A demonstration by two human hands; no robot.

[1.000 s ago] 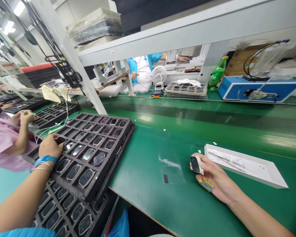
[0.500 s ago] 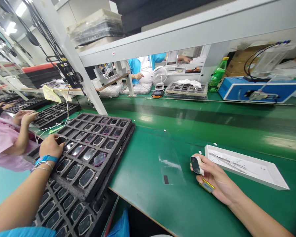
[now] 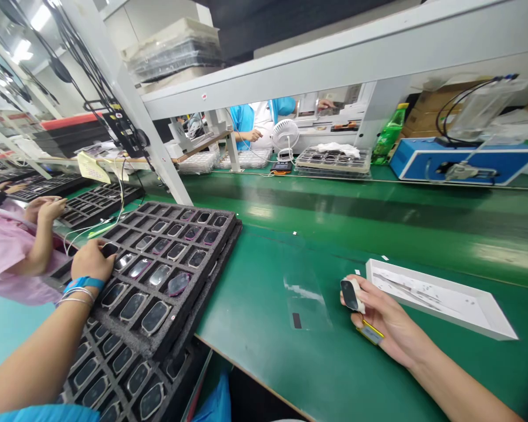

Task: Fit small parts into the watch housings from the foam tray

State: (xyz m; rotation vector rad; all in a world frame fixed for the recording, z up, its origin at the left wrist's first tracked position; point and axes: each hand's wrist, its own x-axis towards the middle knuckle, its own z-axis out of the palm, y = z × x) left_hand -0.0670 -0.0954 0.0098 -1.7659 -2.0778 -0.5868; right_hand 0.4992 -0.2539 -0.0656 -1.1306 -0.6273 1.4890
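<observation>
My left hand (image 3: 91, 261) reaches over the upper foam tray (image 3: 152, 346), its fingers closed on a dark watch face (image 3: 110, 250) at the tray's left side. Part of that piece is hidden by the fingers. Rows of rectangular watch faces lie in the tray's pockets, and some pockets hold nothing. Over the green bench, my right hand (image 3: 385, 316) grips a watch case (image 3: 352, 295) with a dark screen and a pale body, tilted to the left. A yellow-edged battery (image 3: 371, 333) hangs below the case against my fingers.
A shallow white box (image 3: 444, 302) with small bits lies beyond my right hand. A clear plastic sheet (image 3: 308, 299) lies mid-bench. More filled trays (image 3: 114, 375) sit lower left. A co-worker in pink (image 3: 13, 246) sits left; a white fan (image 3: 285, 136) stands across the bench.
Both my hands keep their places and grips. The view has shifted very slightly. Across the bench, another person's hand has moved a little to the right.
</observation>
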